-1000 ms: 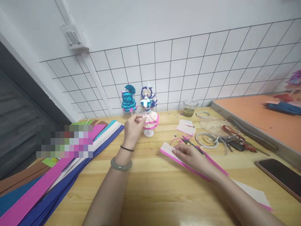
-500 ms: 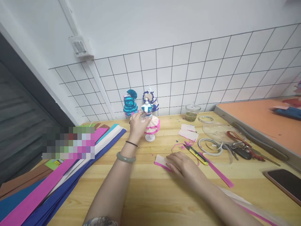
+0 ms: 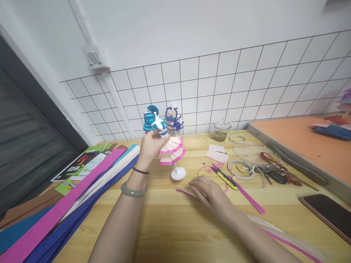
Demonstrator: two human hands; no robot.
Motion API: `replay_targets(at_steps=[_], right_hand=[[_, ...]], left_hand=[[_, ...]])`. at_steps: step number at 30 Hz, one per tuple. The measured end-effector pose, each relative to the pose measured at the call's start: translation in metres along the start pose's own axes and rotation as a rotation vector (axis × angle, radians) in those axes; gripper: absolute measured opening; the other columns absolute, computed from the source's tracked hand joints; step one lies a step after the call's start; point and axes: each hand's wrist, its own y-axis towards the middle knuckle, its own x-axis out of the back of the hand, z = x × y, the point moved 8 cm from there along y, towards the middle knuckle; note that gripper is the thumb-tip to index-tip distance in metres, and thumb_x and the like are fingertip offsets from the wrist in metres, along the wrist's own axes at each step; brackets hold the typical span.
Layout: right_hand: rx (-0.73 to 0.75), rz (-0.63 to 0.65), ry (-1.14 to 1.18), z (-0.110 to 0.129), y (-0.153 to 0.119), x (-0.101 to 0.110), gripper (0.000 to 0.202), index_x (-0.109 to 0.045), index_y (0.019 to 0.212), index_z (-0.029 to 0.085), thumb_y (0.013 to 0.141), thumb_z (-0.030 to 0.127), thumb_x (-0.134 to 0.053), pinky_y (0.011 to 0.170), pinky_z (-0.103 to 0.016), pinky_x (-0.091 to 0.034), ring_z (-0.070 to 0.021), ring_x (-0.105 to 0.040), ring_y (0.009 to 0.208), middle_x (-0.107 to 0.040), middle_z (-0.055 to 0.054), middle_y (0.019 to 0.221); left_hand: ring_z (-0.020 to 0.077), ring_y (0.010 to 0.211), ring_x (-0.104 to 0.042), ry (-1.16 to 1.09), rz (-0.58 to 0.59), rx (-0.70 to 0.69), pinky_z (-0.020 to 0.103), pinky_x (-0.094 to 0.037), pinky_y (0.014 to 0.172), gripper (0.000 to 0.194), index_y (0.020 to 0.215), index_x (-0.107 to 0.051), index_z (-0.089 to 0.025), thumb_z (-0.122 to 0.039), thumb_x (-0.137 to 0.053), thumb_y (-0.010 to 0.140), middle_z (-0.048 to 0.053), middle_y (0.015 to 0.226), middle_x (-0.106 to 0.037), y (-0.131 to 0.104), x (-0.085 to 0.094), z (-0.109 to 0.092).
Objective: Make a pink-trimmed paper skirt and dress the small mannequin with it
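My left hand [image 3: 153, 144] is closed round the waist of a small dress form [image 3: 172, 149] with a blue-and-white top and a cream ruffled skirt edged in pink. The form tilts, its white round base [image 3: 178, 173] off to the lower right. My right hand [image 3: 207, 190] rests low over the table, fingers closed on a cream paper strip with a pink edge [image 3: 186, 193]. Behind the held form stand a teal ruffled dress form [image 3: 148, 118] and a cream-and-purple one [image 3: 174, 118].
Long crepe paper strips [image 3: 68, 204] lie at the left. Yellow snips [image 3: 226, 179], cream paper pieces [image 3: 216, 153], tape rings [image 3: 241, 170], keys [image 3: 276, 175], a lidded glass jar [image 3: 221, 132] and a phone [image 3: 327, 215] are on the right. An orange board [image 3: 296, 138] stands at the back right.
My left hand has tilted the dress form, its top leaning left and its base shifted nearer. The strip at my right hand now shows more edge-on. The view has shifted slightly.
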Motion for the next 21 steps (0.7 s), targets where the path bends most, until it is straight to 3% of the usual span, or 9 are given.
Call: replay_targets(at_steps=[3, 7, 11, 13, 17, 21], right_hand=[[-0.049, -0.018, 0.09, -0.003, 0.001, 0.002, 0.024, -0.064, 0.092, 0.019, 0.094, 0.025, -0.04, 0.073, -0.035, -0.049, -0.0205, -0.062, 0.081, -0.068, -0.01, 0.087], [-0.136, -0.022, 0.14, 0.004, 0.004, 0.004, 0.024, -0.065, 0.089, 0.018, 0.093, 0.027, -0.043, 0.075, -0.031, -0.048, -0.0189, -0.063, 0.083, -0.069, -0.008, 0.087], [-0.175, 0.19, -0.09, 0.009, 0.013, 0.005, 0.025, -0.068, 0.086, 0.018, 0.092, 0.023, -0.044, 0.072, -0.022, -0.046, -0.0138, -0.064, 0.08, -0.071, -0.003, 0.085], [-0.278, 0.246, -0.297, -0.008, 0.012, 0.019, 0.028, -0.069, 0.083, 0.019, 0.092, 0.021, -0.042, 0.069, -0.022, -0.045, -0.0141, -0.065, 0.077, -0.072, -0.004, 0.084], [-0.544, 0.215, -0.563, -0.062, -0.009, 0.061, 0.025, -0.069, 0.082, 0.008, 0.086, 0.016, -0.046, 0.061, -0.032, -0.043, -0.0284, -0.066, 0.073, -0.07, -0.02, 0.078], [-0.62, 0.289, -0.695, -0.095, -0.03, 0.069, 0.022, -0.069, 0.077, 0.007, 0.084, 0.015, -0.049, 0.06, -0.032, -0.042, -0.0299, -0.066, 0.074, -0.07, -0.022, 0.076]], left_hand=[[0.0092, 0.056, -0.047, 0.106, 0.015, -0.006, 0.02, -0.036, 0.051, 0.037, 0.069, -0.056, -0.015, -0.049, -0.07, 0.062, -0.002, 0.063, -0.053, -0.019, 0.015, -0.007], [0.0091, 0.056, -0.048, 0.066, 0.106, -0.014, 0.019, -0.035, 0.049, 0.036, 0.074, -0.061, -0.013, -0.047, -0.068, 0.064, -0.001, 0.063, -0.055, -0.038, 0.014, -0.011], [0.0099, 0.056, -0.05, 0.084, 0.198, 0.051, 0.02, -0.038, 0.05, 0.042, 0.089, -0.068, -0.013, -0.047, -0.068, 0.064, 0.0, 0.066, -0.06, -0.044, 0.0, -0.012], [0.0109, 0.058, -0.051, 0.117, 0.205, 0.081, 0.02, -0.04, 0.051, 0.046, 0.094, -0.068, -0.014, -0.047, -0.07, 0.062, 0.001, 0.069, -0.062, -0.044, -0.004, -0.011], [0.0154, 0.068, -0.059, 0.07, 0.216, 0.05, 0.023, -0.045, 0.057, 0.046, 0.093, -0.068, -0.013, -0.045, -0.072, 0.06, 0.003, 0.076, -0.066, -0.043, -0.009, -0.011], [0.0197, 0.084, -0.063, -0.078, 0.227, -0.007, 0.027, -0.049, 0.071, 0.044, 0.095, -0.066, -0.014, -0.043, -0.072, 0.063, 0.007, 0.091, -0.069, -0.042, -0.007, -0.014]])
